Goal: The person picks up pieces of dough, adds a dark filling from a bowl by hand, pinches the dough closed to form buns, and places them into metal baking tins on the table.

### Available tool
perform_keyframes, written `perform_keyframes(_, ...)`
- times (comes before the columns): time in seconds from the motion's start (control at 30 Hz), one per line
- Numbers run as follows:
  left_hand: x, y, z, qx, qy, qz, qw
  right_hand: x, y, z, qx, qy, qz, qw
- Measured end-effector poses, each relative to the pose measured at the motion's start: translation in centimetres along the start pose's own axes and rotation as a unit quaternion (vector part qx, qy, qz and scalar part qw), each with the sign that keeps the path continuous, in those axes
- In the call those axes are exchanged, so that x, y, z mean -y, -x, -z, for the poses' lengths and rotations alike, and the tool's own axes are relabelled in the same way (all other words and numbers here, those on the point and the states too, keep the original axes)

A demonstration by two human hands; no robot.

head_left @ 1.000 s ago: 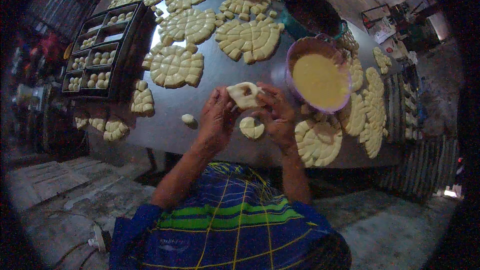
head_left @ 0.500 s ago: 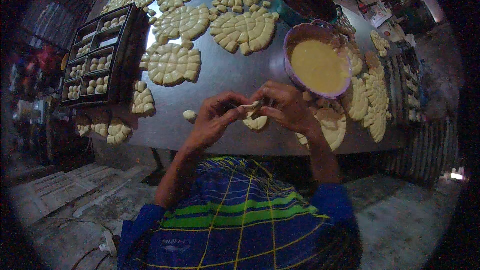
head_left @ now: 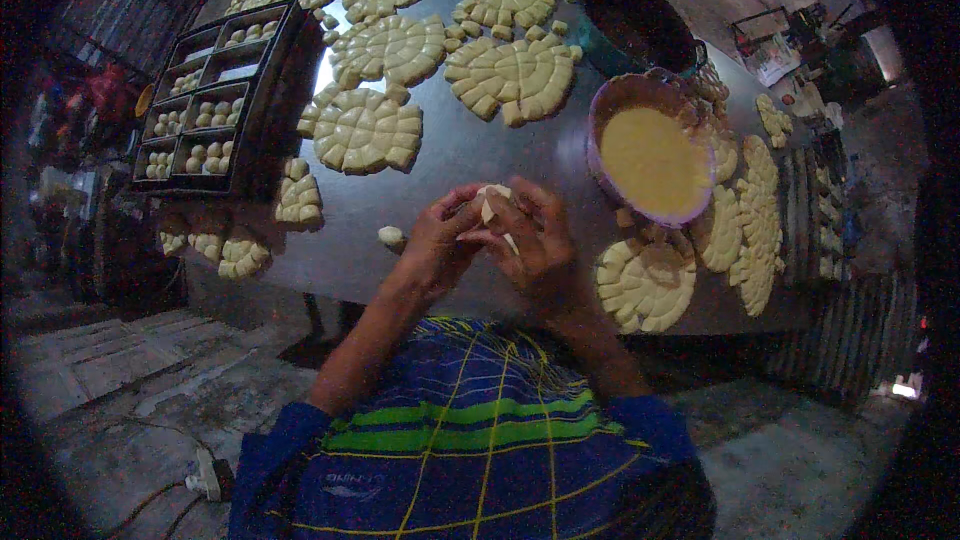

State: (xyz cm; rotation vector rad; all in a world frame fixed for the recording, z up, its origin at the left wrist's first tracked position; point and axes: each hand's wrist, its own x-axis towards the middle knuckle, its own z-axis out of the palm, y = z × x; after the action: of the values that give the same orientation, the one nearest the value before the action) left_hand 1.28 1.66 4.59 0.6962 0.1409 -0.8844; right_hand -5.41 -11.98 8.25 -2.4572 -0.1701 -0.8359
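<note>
Because fingers (head_left: pixel 456 203) overlap dough (head_left: pixel 488 208), its axis is unclear.

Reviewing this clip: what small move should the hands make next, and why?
Perhaps a gentle pinch to draw the dough piece together: the left hand and the right hand both hold it, and pale dough pokes out between them. Much of it is hidden, so how far it is closed cannot be told.
</note>
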Motion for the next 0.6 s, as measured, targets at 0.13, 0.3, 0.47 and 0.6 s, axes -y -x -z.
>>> perform_keyframes(0.13, -0.3, 0.0, -0.3, 0.003, -0.116, -0.082, 0.990, -0.1, 0.1, 0.2, -0.006, 0.080, 0.031, 0.996)
perform_keyframes(0.3, -1.8, 0.0, -0.5, 0.087, -0.247, -0.163, 0.951, -0.8, -0.9, 0.2, 0.011, -0.318, -0.349, 0.881)
perform_keyframes(0.47, -1.0, 0.1, -1.1, -0.020, -0.213, -0.164, 0.963, -1.9, -0.6, -0.2, 0.028, -0.365, -0.382, 0.848)
perform_keyframes(0.6, -0.2, 0.0, -0.3, -0.053, -0.201, -0.122, 0.971, -1.4, 0.8, -0.9, 0.001, -0.257, -0.224, 0.940)
